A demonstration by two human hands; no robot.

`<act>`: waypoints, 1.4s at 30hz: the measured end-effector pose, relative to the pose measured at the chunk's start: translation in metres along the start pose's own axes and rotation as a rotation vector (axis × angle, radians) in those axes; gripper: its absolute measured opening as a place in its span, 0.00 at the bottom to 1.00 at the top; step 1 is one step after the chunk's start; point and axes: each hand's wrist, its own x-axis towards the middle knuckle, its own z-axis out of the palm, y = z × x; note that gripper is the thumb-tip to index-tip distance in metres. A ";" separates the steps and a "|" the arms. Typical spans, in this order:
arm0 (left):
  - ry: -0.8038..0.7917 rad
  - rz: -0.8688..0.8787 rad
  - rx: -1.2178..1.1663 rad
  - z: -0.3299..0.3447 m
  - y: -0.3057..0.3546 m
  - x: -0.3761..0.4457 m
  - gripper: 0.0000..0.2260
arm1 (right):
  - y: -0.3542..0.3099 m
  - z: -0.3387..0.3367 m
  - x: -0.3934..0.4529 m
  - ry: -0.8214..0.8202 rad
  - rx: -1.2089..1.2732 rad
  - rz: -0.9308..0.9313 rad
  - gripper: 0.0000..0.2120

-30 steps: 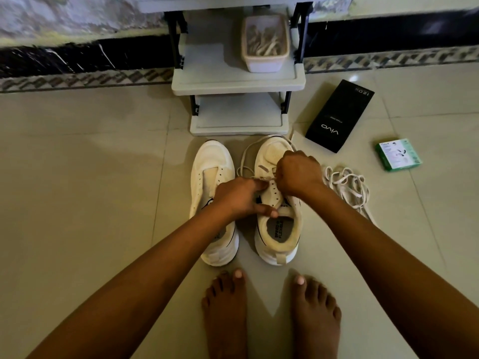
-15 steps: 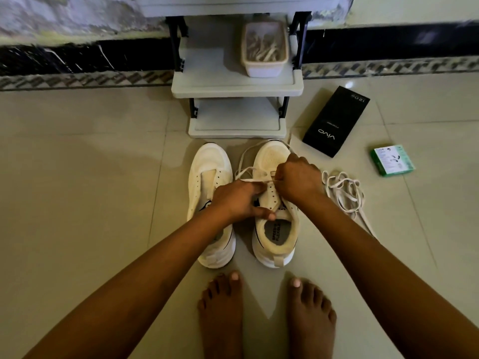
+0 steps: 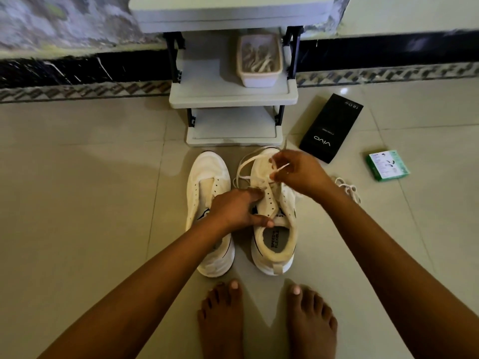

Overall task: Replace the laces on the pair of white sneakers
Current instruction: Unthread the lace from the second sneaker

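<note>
Two white sneakers stand side by side on the floor, toes pointing away from me. The left sneaker has bare eyelets. The right sneaker carries a white lace that loops over its toe. My left hand grips the right sneaker at its tongue and eyelet row. My right hand is raised over the toe and pinches the lace, pulling a strand up. A loose bundle of white laces lies on the floor to the right, partly hidden by my right forearm.
A low grey shelf rack stands just beyond the sneakers, with a tub of laces on it. A black phone box and a small green box lie at the right. My bare feet are close behind the sneakers.
My right hand has lifted from the eyelets toward the toe, drawing the lace up and out. My left hand stays on the right sneaker.
</note>
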 end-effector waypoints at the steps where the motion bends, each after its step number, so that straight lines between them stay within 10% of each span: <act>1: 0.002 0.006 -0.016 0.002 0.000 0.000 0.33 | 0.006 0.006 0.002 -0.074 -0.209 0.024 0.16; 15: 0.023 0.133 -0.162 0.012 0.005 0.002 0.35 | 0.008 0.024 0.000 0.049 -0.729 -0.088 0.10; 21: -0.011 0.079 -0.108 0.015 0.002 0.007 0.37 | -0.005 -0.011 -0.003 0.028 0.463 0.140 0.06; 25: -0.006 0.095 -0.128 0.016 0.001 0.007 0.37 | -0.021 -0.012 -0.003 0.031 0.734 0.072 0.07; 33: 0.037 0.129 -0.157 0.017 0.000 0.006 0.34 | 0.023 0.013 0.001 -0.119 -0.412 -0.047 0.16; 42: 0.026 0.111 -0.143 0.016 0.002 0.005 0.34 | 0.016 0.012 0.006 -0.040 -0.464 -0.101 0.08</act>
